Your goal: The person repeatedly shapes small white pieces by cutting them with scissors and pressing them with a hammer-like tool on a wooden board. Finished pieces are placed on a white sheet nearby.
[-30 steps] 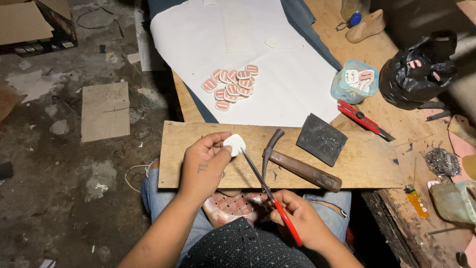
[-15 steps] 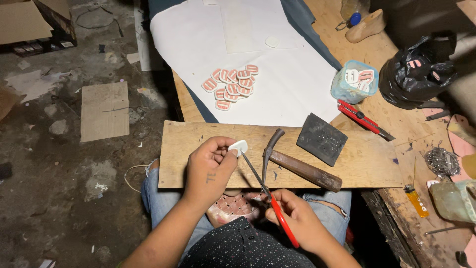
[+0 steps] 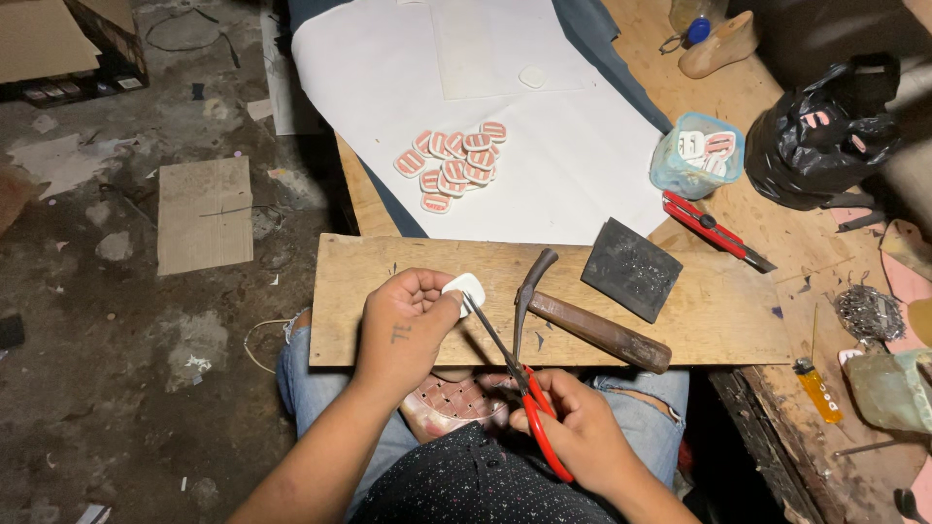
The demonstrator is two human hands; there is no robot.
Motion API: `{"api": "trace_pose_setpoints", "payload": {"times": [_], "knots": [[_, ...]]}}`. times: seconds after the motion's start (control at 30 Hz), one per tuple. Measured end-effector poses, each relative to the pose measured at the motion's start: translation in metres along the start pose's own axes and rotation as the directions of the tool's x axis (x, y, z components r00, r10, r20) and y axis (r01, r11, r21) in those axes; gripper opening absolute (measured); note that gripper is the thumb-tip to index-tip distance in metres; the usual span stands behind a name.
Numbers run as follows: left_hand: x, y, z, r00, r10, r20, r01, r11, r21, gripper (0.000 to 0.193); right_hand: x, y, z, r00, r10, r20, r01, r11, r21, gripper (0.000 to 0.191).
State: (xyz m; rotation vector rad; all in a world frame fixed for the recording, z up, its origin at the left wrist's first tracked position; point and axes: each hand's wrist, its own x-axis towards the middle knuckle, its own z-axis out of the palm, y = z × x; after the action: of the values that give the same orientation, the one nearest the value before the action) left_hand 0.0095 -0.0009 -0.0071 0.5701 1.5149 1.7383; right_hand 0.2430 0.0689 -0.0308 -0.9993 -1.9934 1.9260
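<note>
My left hand [image 3: 406,327] pinches a small white rounded piece [image 3: 467,289] over the near edge of a wooden board [image 3: 388,272] that lies across my lap. My right hand [image 3: 582,427] grips red-handled scissors [image 3: 515,374], whose thin blades reach up to the white piece. A hammer [image 3: 582,325] with a wooden handle lies on the board just right of the blades. A pile of several pink and white oval pieces [image 3: 451,165] rests on a white sheet [image 3: 582,146] farther away.
A dark square pad [image 3: 631,269] lies on the board's right part. Beyond it are a red utility knife [image 3: 714,228], a blue tub of pieces [image 3: 696,155], a black plastic bag [image 3: 825,126] and a yellow lighter [image 3: 818,390]. Cardboard scraps [image 3: 204,213] litter the floor at left.
My left hand has turned the white piece slightly and shifted it a little right toward the scissor blades. My right hand has stayed on the scissors.
</note>
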Motion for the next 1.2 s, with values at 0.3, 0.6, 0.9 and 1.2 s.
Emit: {"api": "trace_pose_setpoints", "payload": {"times": [0.3,0.6,0.9,1.2], "knots": [[0.0,-0.005,-0.002,0.999,0.037,0.008,-0.037,0.999,0.0,0.014,0.0,0.005,0.002,0.999,0.044,-0.028,-0.044,0.999,0.004,0.031],[0.002,-0.001,-0.002,1.0,-0.016,-0.001,0.016,1.0,0.026,0.014,-0.001,-0.006,0.005,0.993,-0.095,-0.065,0.088,0.991,-0.098,0.028],[-0.001,-0.007,-0.001,0.999,0.035,-0.036,-0.033,0.997,0.072,0.012,-0.004,-0.015,0.003,0.982,-0.107,-0.158,0.041,0.926,-0.375,0.031],[0.002,-0.013,0.006,0.992,0.117,-0.048,-0.121,0.987,-0.104,0.029,0.002,-0.023,-0.005,0.999,0.041,-0.01,-0.043,0.956,-0.291,0.042]]}}
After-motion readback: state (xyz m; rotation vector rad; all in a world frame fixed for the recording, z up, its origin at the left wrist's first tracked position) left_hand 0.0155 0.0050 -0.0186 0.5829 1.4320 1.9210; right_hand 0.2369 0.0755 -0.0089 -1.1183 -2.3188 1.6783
